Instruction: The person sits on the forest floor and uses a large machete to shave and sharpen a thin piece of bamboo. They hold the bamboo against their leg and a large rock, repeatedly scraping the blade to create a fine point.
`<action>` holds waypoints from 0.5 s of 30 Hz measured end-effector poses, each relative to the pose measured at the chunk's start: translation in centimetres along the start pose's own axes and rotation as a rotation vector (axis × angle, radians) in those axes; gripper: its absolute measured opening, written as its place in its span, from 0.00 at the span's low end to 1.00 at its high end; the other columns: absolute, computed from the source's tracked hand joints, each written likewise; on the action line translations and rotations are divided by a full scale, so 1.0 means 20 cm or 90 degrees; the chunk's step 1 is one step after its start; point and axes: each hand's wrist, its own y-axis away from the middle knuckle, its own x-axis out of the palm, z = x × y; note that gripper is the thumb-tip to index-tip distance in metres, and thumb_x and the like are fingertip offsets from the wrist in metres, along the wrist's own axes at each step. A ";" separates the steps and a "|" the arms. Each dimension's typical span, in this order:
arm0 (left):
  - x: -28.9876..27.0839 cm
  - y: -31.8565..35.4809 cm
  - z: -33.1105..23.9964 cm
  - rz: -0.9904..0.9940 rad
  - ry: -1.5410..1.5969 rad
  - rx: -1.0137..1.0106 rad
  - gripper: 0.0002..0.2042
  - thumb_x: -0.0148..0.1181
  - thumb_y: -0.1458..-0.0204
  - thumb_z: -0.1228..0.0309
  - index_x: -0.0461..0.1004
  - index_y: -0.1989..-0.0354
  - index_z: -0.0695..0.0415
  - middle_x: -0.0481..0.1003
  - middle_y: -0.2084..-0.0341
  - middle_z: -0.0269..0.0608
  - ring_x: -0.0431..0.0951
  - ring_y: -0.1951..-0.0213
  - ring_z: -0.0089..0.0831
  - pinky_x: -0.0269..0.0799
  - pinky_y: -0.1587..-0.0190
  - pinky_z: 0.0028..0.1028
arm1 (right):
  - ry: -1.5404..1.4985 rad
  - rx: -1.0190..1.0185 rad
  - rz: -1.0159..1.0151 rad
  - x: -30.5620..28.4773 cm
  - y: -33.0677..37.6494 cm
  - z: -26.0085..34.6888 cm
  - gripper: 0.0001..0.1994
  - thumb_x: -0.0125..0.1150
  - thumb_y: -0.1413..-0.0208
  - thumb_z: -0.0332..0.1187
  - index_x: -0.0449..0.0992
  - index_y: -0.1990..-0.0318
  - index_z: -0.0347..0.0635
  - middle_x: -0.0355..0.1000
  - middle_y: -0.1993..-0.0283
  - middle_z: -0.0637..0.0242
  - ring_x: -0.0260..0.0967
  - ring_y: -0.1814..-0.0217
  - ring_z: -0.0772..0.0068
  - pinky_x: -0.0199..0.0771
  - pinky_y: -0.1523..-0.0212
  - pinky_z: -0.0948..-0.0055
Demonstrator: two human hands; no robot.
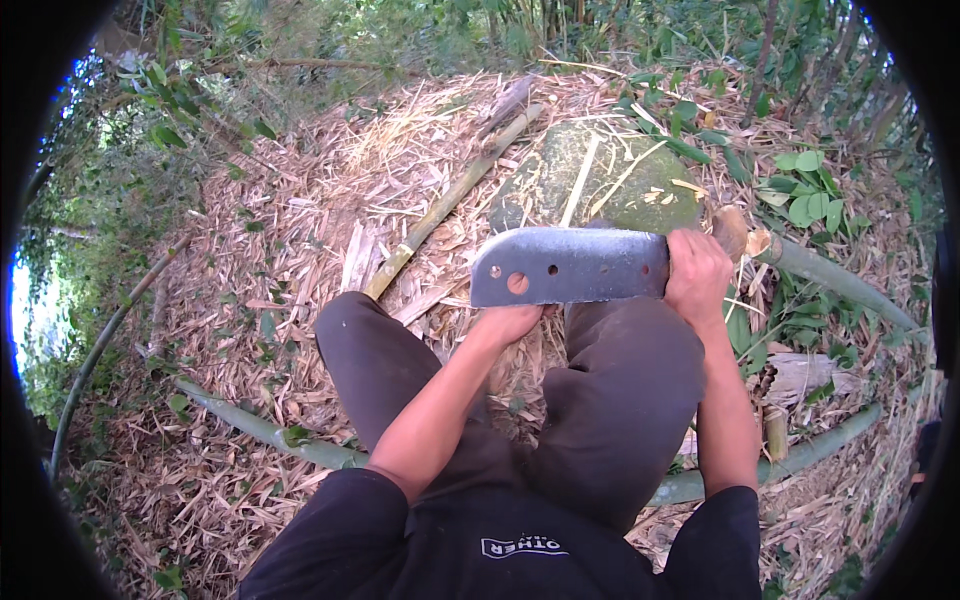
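Note:
A broad dark-grey cleaver [585,272] with several holes in its blade lies across in front of my knees. My right hand [697,268] is closed round the handle at the blade's right end. A brown rounded wooden piece [731,230], perhaps the handle's end, shows just past that fist. My left hand [508,324] is under the blade's lower left part. Its fingers go behind the blade and are hidden, so what they hold, if anything, does not show. Beyond the blade rests a mossy boulder [620,180], with pale split strips [582,182] lying on it.
A bamboo pole [440,205] slants across the shavings left of the boulder. Green bamboo stems [835,272] curve on the right, and another [260,428] passes behind my legs. Leafy cuttings [806,190] lie at the right. A short cut bamboo piece [775,433] stands near my right arm.

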 end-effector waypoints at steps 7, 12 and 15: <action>0.04 0.48 -0.26 0.112 0.008 -0.191 0.19 0.35 0.28 0.57 0.66 0.65 0.56 0.61 0.83 0.26 0.61 0.83 0.18 0.58 0.80 0.22 | -0.006 0.140 -0.009 0.00 0.16 0.00 0.20 0.69 0.53 0.46 0.67 0.76 0.39 0.70 0.77 0.55 0.71 0.76 0.49 0.68 0.72 0.56; 0.08 0.22 -0.23 -0.012 0.096 -0.157 0.23 0.37 0.28 0.52 0.67 0.69 0.56 0.61 0.82 0.27 0.59 0.82 0.19 0.58 0.81 0.24 | 0.012 0.123 -0.003 0.00 0.14 0.04 0.19 0.68 0.52 0.45 0.67 0.76 0.39 0.70 0.77 0.55 0.72 0.74 0.49 0.69 0.71 0.56; 0.01 -0.03 -0.20 0.021 -0.050 -0.090 0.10 0.48 0.34 0.66 0.69 0.62 0.60 0.70 0.75 0.37 0.71 0.72 0.31 0.67 0.71 0.32 | -0.007 0.089 0.006 0.01 0.08 0.06 0.19 0.68 0.51 0.44 0.67 0.76 0.39 0.70 0.77 0.55 0.72 0.74 0.48 0.69 0.70 0.56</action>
